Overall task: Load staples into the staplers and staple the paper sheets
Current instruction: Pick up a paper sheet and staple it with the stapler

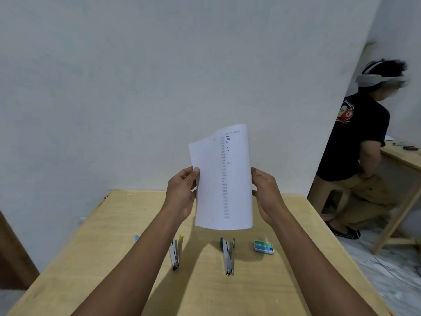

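Paper sheets (224,179) stand upright, pinched at their side edges by left hand (181,192) and right hand (265,192). Below the hands on the surface (109,252) lie a yellow-tipped stapler (175,254), a teal stapler (227,256) and a staple box (263,247); the left forearm partly hides a blue object (136,237).

You hold the paper sheets (223,179) upright at frame centre, above the table (102,258), your left hand (181,192) pinching their left edge and your right hand (266,192) on their right edge. Below the sheets, three things lie on the table in a row. The left stapler (175,254) is just right of your left forearm, the middle stapler (227,256) is under the sheets' lower edge, and the staple box (263,247) is right of that, close to your right forearm. All three lie apart from one another. At the right edge of the frame, a seated person (355,142) is at a second table (401,156), well behind yours.
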